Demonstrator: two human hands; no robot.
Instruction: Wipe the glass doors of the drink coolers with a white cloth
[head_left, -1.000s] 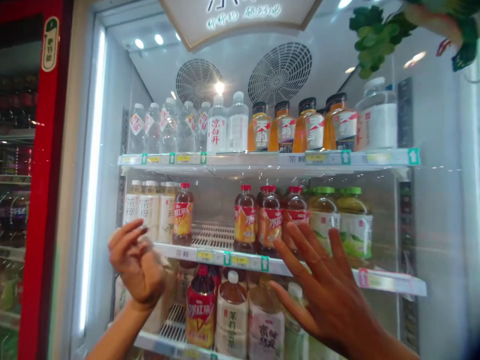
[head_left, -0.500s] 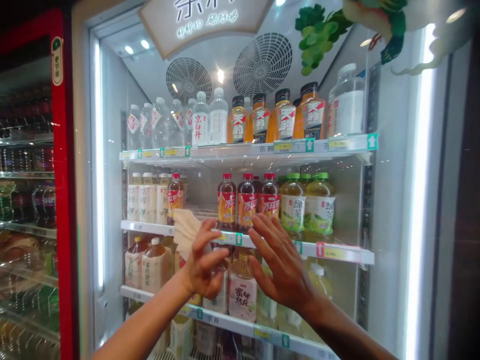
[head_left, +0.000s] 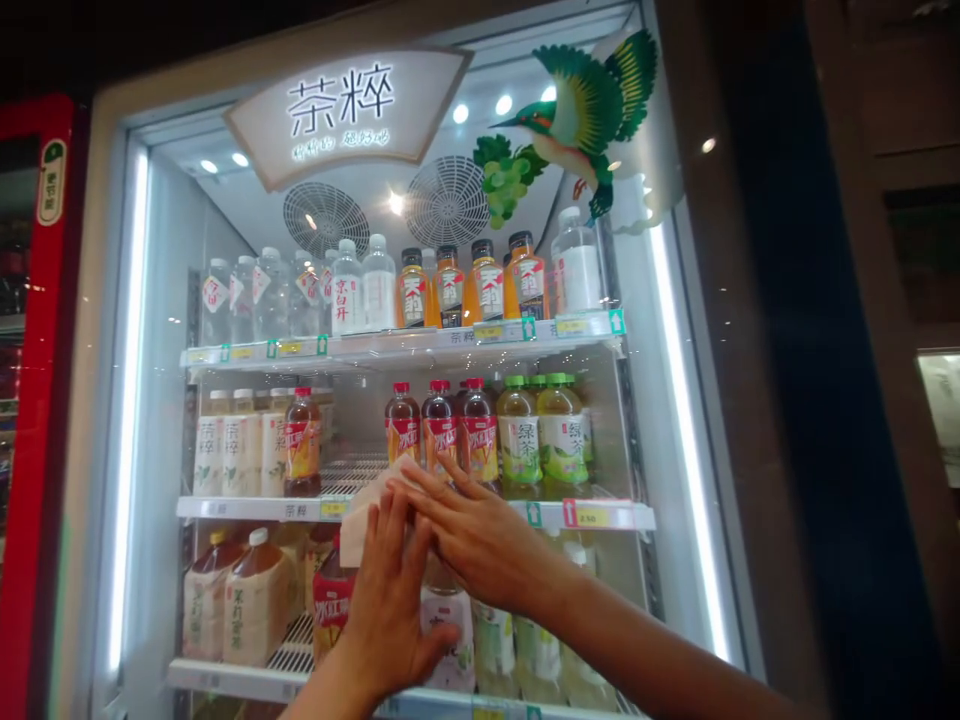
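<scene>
A pale folded cloth (head_left: 357, 538) lies behind my fingers, in front of the drinks fridge. My left hand (head_left: 390, 610) holds it, palm forward, with the fingers pointing up and the thumb out to the right. Stretched-out fingers of my right hand (head_left: 480, 535) reach leftward over the cloth's upper right part, touching it near the left fingertips. Whether the cloth touches the glass door is hard to tell. Behind the hands, partly covered, stand a red-labelled bottle (head_left: 331, 597) and a pink-labelled bottle (head_left: 448, 620).
Shelves hold clear water bottles (head_left: 271, 295), amber bottles (head_left: 486, 285), red-capped tea bottles (head_left: 480, 425) and green-capped ones (head_left: 562, 432). A fan-shaped sign (head_left: 341, 110) and a bird picture (head_left: 577, 115) appear across the fridge's top. A red-framed cabinet (head_left: 41, 400) stands left.
The hands, apart before, have come together at the cloth. My right hand has moved left and turned sideways. The left fingers have straightened upward. The view has tilted up and shifted right.
</scene>
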